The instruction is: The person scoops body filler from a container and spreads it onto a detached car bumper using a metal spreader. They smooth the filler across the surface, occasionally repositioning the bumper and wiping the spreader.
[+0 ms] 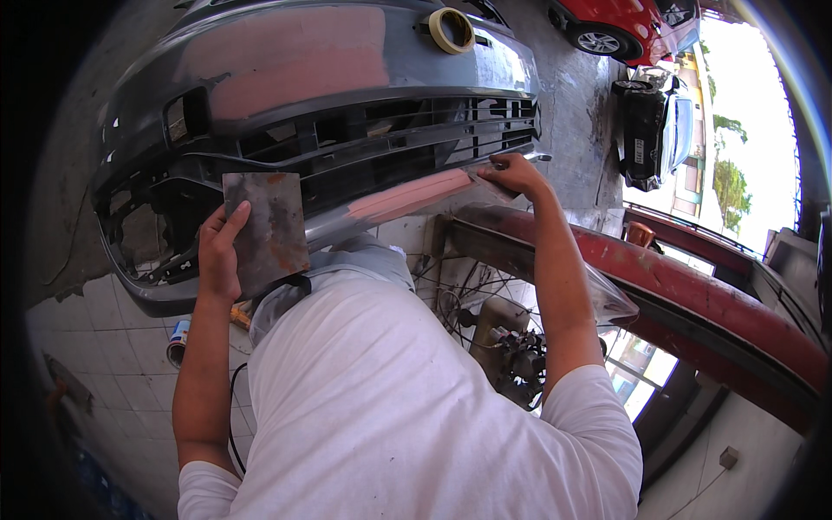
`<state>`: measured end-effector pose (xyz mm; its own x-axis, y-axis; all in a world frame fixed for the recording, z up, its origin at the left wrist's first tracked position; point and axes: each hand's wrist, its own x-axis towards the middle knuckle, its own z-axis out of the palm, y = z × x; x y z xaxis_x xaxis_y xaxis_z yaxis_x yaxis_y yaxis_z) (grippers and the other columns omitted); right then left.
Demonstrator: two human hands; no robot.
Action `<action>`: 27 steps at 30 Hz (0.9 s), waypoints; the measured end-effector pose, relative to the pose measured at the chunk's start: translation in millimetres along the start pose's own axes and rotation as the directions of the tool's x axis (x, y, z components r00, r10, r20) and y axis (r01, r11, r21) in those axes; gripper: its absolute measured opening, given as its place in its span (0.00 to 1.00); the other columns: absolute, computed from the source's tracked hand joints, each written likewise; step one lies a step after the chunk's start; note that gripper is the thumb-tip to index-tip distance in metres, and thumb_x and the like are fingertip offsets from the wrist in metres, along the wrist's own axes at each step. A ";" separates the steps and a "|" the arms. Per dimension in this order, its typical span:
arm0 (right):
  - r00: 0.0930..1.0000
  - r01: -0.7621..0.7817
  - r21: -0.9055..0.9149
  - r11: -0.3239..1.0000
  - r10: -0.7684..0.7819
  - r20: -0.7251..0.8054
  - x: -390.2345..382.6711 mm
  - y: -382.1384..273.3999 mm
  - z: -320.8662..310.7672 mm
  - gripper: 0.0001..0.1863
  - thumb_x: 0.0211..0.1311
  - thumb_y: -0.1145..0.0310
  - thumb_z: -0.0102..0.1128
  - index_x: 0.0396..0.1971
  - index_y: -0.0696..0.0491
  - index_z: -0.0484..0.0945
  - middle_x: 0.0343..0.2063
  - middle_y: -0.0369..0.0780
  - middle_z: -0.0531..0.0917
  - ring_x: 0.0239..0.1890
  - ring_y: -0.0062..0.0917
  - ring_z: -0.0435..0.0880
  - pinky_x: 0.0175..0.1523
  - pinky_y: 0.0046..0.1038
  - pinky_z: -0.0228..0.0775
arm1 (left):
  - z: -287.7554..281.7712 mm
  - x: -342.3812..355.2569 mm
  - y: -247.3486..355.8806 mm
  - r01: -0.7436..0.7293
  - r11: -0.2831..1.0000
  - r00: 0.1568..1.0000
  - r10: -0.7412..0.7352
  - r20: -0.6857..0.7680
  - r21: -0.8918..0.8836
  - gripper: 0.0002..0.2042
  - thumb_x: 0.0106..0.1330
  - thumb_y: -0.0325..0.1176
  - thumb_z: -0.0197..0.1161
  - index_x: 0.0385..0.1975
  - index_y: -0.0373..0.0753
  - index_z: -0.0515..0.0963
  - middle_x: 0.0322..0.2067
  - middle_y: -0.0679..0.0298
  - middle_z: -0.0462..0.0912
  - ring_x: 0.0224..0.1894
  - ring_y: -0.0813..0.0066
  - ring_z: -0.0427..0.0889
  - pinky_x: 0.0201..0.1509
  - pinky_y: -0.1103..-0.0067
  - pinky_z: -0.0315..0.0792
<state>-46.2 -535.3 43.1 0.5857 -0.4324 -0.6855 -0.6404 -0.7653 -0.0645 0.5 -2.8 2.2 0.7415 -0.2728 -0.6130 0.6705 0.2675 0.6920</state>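
A grey car bumper point(407, 78) lies before me, with a broad patch of pink body filler point(299, 56) on its upper face. Along its lower lip runs a narrower pink strip of filler point(407, 196). My left hand point(222, 251) grips a stained rectangular metal plate point(267, 227) by its left edge, thumb on top, in front of the bumper's left part. At the right end of the pink strip, my right hand point(520, 176) is closed on a thin, flat putty spreader point(497, 185), which appears to touch the lip; its edge is partly hidden.
A roll of masking tape point(451, 31) rests on the bumper's top. To my right is a long red metal beam point(685, 286), with a compressor-like machine point(511, 342) below. An open can point(178, 342) stands on the tiles at left. Red point(607, 26) and black point(650, 130) cars stand beyond.
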 end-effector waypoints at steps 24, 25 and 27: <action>0.998 0.040 0.040 0.998 -0.038 -0.053 -3.9 5.6 15.4 0.46 0.50 0.40 0.77 0.60 0.62 0.79 0.52 0.57 0.85 0.55 0.43 0.86 0.61 0.36 0.75 | -2.8 2.2 -1.8 0.013 1.000 1.000 -0.013 0.015 0.010 0.12 0.69 0.39 0.66 0.44 0.37 0.85 0.38 0.66 0.88 0.39 0.80 0.83 0.50 0.81 0.73; 0.997 0.047 0.032 0.998 -0.046 -0.058 -4.4 4.9 15.5 0.46 0.50 0.40 0.77 0.60 0.62 0.79 0.52 0.57 0.85 0.55 0.44 0.86 0.61 0.36 0.75 | -3.6 3.3 -2.7 0.012 1.000 1.000 -0.012 0.020 0.010 0.13 0.69 0.39 0.66 0.44 0.37 0.85 0.38 0.66 0.88 0.39 0.80 0.83 0.50 0.81 0.73; 0.998 0.048 0.010 0.999 -0.047 -0.047 -7.2 0.1 14.3 0.46 0.51 0.41 0.77 0.61 0.62 0.78 0.53 0.57 0.84 0.55 0.42 0.86 0.61 0.35 0.75 | -3.9 3.7 -3.3 0.011 1.000 1.000 -0.011 0.019 0.017 0.13 0.69 0.39 0.67 0.44 0.37 0.85 0.39 0.66 0.88 0.39 0.80 0.83 0.51 0.81 0.73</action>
<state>-57.6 -525.4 37.6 0.6381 -0.4178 -0.6468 -0.6166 -0.7803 -0.1043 1.1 -1.1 -3.8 0.7336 -0.2931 -0.6132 0.6778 0.2490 0.6918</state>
